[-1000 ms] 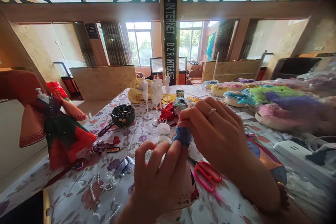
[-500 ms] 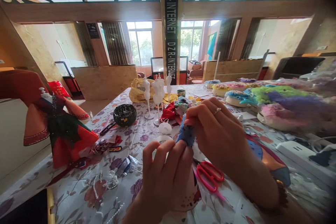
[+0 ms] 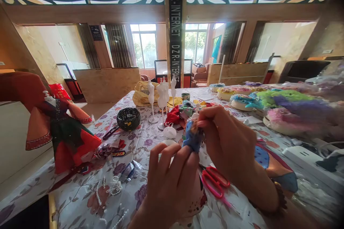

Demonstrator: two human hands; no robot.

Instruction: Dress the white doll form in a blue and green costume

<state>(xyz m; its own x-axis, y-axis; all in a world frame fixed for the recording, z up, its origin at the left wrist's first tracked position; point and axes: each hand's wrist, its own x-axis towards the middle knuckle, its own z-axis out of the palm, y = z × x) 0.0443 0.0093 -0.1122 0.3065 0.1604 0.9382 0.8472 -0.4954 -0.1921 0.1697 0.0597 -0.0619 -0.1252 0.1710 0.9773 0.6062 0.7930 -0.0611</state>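
Note:
Upright in front of me is a piece of blue cloth (image 3: pixel 192 139), apparently wrapped on a small dress form whose white neck (image 3: pixel 197 109) shows above it. My left hand (image 3: pixel 170 180) is closed round the cloth's lower end, thumb side hidden. My right hand (image 3: pixel 228 145) pinches the cloth's upper right edge between thumb and forefinger. Below my hands lies a pale patterned fabric (image 3: pixel 198 200) with dark red spots, partly covered. Red-handled scissors (image 3: pixel 215 182) rest on the tablecloth, just under my right wrist.
White mini dress forms (image 3: pixel 163 96) stand behind a black woven basket (image 3: pixel 128 118). A dressed form (image 3: pixel 61 132) is at left, near pearl strings (image 3: pixel 114 185) and a phone (image 3: pixel 25 214). Fluffy coloured pieces (image 3: pixel 287 98) and a white power strip (image 3: pixel 309 159) occupy the right side.
My right hand has shifted slightly down and right along the cloth, uncovering its upper part and the white neck. My left hand keeps its hold, nearly still.

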